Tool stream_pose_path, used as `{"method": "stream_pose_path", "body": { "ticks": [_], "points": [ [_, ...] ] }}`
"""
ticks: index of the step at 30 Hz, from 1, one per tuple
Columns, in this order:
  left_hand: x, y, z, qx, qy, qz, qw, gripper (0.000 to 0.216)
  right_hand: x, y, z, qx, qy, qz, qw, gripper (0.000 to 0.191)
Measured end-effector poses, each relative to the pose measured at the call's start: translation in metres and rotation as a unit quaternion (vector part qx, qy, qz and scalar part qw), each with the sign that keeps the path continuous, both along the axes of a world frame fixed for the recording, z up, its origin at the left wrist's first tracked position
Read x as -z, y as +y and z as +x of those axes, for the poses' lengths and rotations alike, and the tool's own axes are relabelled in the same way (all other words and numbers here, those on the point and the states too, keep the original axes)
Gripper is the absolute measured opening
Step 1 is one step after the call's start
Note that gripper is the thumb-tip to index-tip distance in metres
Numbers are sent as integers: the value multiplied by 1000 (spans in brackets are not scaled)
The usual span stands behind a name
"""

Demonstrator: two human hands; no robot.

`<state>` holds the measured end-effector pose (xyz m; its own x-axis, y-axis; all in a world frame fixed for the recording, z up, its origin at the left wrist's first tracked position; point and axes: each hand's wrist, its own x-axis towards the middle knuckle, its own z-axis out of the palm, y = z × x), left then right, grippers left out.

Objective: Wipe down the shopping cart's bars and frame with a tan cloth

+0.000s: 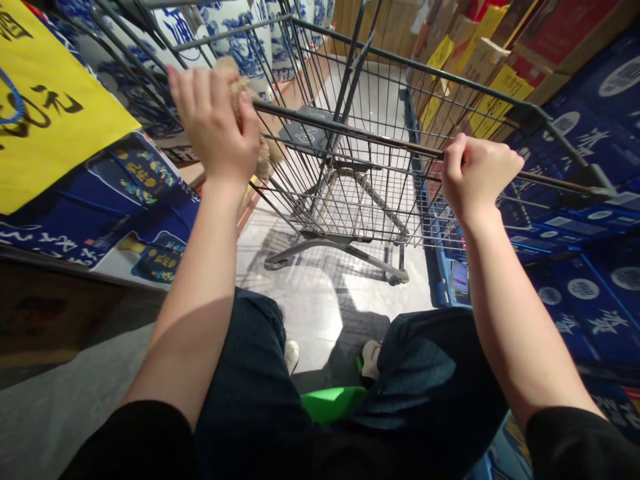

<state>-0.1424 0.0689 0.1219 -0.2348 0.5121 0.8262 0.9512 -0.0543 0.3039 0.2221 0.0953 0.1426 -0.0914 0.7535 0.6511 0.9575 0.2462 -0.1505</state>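
A dark wire shopping cart [350, 180] stands in front of me in a shop aisle, its basket holding nothing that I can see. My right hand [475, 175] is closed around the cart's handle bar [380, 141] near its right end. My left hand [215, 123] is at the left end of the bar, fingers pressed on a tan, fuzzy thing [245, 90] that I cannot make out. My knees in dark trousers and two light shoes [371, 359] show below.
Blue printed boxes [590, 300] are stacked along the right, with brown cartons [480, 60] and yellow price tags behind. On the left are blue-and-white ceramic jars [235, 30], a yellow sign [45, 100] and blue boxes. Grey tiled floor [325, 300] runs ahead under the cart.
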Motion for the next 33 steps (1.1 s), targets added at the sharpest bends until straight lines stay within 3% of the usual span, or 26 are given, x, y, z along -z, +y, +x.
{"method": "stream_pose_path", "body": {
  "ticks": [2,4,9,11,13,19,22,26,28,30,33],
  "points": [
    [1,4,-10,-51,5,11,999,32,0,-1,-1,-9,12,-2,1000,45],
    [2,3,1,-60,6,15,998,23,0,0,-1,-10,21,-8,1000,46],
    [0,-12,66,83,39,-43,995,19,1,3,1,-22,30,-8,999,50],
    [-1,-14,75,118,36,-66,990,22,2,4,2,-25,25,14,999,51],
    [-2,-12,65,105,39,-63,992,27,4,5,4,-27,15,37,999,53],
    [-3,-1,7,-61,26,-19,998,33,7,8,3,-1,-17,59,998,55],
    [-4,-5,27,-39,21,-28,999,22,8,9,3,-10,-18,67,998,57],
    [-4,-16,85,106,24,-71,991,19,6,8,3,-18,-12,52,998,58],
    [-5,-19,98,157,32,-90,983,23,5,8,4,-22,-13,37,999,56],
    [-5,-18,91,151,46,-84,984,28,3,6,5,-19,-21,36,999,52],
    [-5,-11,49,31,67,-46,996,40,1,4,10,-24,-44,46,998,48]
  ]
}}
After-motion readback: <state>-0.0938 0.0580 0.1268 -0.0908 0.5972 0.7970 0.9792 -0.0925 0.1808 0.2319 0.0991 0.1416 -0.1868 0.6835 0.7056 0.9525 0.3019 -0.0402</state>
